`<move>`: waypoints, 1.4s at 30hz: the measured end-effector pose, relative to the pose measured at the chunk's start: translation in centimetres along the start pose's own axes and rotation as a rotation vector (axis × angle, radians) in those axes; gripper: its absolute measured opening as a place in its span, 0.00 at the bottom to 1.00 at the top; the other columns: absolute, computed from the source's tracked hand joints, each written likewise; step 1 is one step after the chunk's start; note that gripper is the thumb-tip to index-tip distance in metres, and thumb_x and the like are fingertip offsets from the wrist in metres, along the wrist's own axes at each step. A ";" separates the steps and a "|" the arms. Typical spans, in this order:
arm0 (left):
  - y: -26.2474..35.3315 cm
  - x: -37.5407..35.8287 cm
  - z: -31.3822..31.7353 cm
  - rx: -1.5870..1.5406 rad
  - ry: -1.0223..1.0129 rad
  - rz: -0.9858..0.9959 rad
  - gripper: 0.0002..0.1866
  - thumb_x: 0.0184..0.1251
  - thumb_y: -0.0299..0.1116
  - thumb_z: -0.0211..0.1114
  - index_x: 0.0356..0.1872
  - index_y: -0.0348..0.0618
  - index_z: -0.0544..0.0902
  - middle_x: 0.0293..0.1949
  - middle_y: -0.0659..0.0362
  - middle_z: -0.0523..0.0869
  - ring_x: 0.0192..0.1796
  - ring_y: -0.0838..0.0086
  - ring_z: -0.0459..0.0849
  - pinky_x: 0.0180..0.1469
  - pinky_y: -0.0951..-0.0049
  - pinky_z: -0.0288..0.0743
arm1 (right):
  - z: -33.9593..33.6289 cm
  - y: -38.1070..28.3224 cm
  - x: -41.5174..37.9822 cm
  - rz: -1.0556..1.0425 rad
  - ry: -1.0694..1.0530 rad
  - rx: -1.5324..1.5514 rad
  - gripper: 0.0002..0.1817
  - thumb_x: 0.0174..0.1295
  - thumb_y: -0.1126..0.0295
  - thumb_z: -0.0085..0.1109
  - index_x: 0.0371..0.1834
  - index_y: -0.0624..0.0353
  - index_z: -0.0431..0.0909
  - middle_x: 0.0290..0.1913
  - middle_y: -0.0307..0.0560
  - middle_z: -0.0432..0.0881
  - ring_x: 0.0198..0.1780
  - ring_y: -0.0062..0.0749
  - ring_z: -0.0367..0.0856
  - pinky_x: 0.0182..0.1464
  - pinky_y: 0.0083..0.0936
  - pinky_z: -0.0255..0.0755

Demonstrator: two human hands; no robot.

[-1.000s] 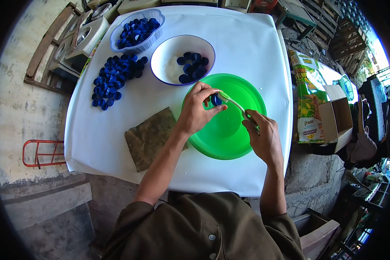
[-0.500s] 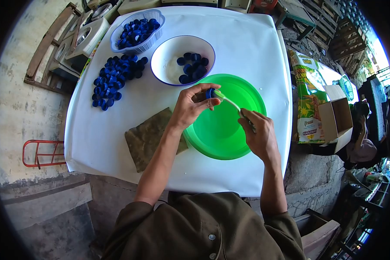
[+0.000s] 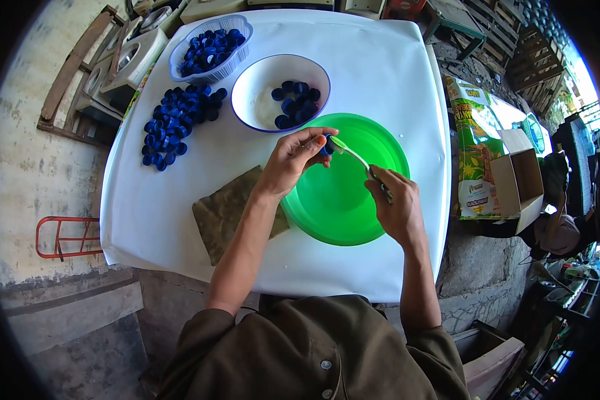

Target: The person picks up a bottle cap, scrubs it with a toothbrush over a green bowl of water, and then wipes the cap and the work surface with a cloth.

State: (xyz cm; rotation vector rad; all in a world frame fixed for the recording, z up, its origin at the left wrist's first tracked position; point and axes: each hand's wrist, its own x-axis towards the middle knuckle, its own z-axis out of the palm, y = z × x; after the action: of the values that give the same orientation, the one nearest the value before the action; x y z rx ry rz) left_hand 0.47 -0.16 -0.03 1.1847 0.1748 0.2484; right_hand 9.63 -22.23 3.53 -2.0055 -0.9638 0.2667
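"One cap (image 3: 327, 145) is above the basin (image 3: 353, 207)'s far-left edge. What do we see changed?"

"Our left thumb has slid up across it since half a second ago, while the brush (image 3: 357, 157) stays at its side; we judge the hold was being adjusted mid-brushing."

"Our fingers?"

"Left hand (image 3: 288, 160) pinching the cap, right hand (image 3: 400, 203) gripping the brush."

"Writing?"

"The sack (image 3: 471, 163) has print, too small for us to read."

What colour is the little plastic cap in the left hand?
The plastic cap is dark blue; look in the head view.
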 end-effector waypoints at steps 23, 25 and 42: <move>0.0 0.0 -0.3 -0.010 -0.051 -0.019 0.17 0.80 0.34 0.62 0.62 0.36 0.80 0.50 0.59 0.87 0.48 0.79 0.84 0.55 0.75 0.79 | 0.5 0.3 -0.4 0.000 0.023 0.033 0.12 0.63 0.78 0.67 0.50 0.70 0.83 0.37 0.62 0.86 0.34 0.52 0.87 0.38 0.38 0.78; 0.2 0.2 0.0 0.001 -0.035 -0.018 0.17 0.79 0.33 0.62 0.63 0.36 0.80 0.51 0.59 0.87 0.49 0.79 0.84 0.55 0.75 0.79 | 0.8 0.0 -0.6 -0.024 0.045 0.027 0.12 0.64 0.78 0.67 0.49 0.70 0.84 0.37 0.61 0.86 0.34 0.51 0.86 0.38 0.37 0.78; 0.3 0.0 -0.4 -0.015 -0.042 -0.029 0.19 0.78 0.30 0.63 0.64 0.35 0.78 0.51 0.58 0.85 0.47 0.79 0.83 0.53 0.75 0.80 | 0.7 0.0 -0.6 -0.041 0.034 0.047 0.12 0.64 0.78 0.67 0.50 0.70 0.84 0.39 0.62 0.87 0.35 0.52 0.87 0.38 0.37 0.78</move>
State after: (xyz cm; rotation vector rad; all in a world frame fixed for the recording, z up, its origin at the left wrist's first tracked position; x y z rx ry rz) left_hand 0.37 0.31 0.08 1.1706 0.1529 0.1991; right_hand 8.91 -22.24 2.99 -1.9395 -0.9677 0.2292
